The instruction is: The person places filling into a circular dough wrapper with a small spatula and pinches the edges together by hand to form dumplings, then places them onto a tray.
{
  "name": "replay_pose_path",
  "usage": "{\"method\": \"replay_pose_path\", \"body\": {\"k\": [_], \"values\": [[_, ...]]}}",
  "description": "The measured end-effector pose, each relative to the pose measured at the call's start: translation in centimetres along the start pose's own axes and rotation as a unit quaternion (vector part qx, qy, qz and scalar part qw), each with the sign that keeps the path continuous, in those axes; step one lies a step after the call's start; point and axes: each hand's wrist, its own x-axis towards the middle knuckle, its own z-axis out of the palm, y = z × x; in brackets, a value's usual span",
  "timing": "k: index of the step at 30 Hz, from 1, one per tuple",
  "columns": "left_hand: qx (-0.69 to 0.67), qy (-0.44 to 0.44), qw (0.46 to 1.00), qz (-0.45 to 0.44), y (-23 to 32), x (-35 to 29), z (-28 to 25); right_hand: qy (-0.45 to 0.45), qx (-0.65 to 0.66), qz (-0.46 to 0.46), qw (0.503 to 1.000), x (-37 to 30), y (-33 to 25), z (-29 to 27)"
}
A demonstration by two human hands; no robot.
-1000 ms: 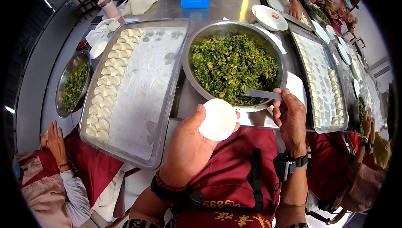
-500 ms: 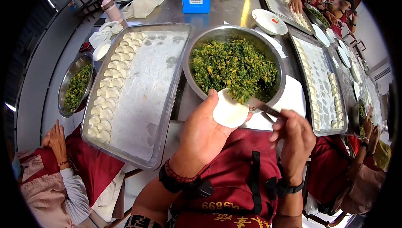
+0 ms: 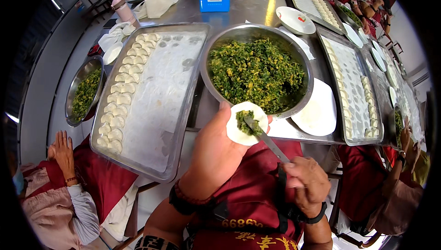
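Observation:
On the palm and fingers of my left hand (image 3: 213, 146) lies a round dumpling wrapper (image 3: 234, 136), my thumb at its rim. A clump of green and yellow filling (image 3: 243, 120) sits at its middle. My right hand (image 3: 307, 182) grips the handle of a flat metal spatula (image 3: 274, 149), whose tip presses on the filling. Just beyond my hands stands a large steel bowl (image 3: 206, 77) of chopped green filling. To the left is a metal tray (image 3: 156, 112) with rows of folded dumplings (image 3: 120, 98) along its left side.
A white plate (image 3: 321, 112) sits right of the bowl. A second dumpling tray (image 3: 356, 84) lies farther right, a white bowl (image 3: 294, 20) behind. A smaller filling bowl (image 3: 85, 91) stands far left. A blue sign (image 3: 214, 4) stands at the back. Co-workers sit on both sides and across.
The filling has gone from the wrapper's far edge to its middle. My right hand has moved down and toward me, turning the spatula. A co-worker's hand across has drawn back from the dumplings.

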Motion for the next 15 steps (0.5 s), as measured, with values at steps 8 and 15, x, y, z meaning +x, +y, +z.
{"method": "replay_pose_path", "body": {"k": [8,15], "values": [[-0.057,0.082,0.994,-0.039,0.6,-2.7,-1.4,0.143,0.280,0.255,0.914,0.8,3.7,0.4],[-0.064,0.087,0.994,-0.030,0.0,-1.2,-3.4,0.096,0.272,0.356,0.889,3.7,5.5,1.8]]}}
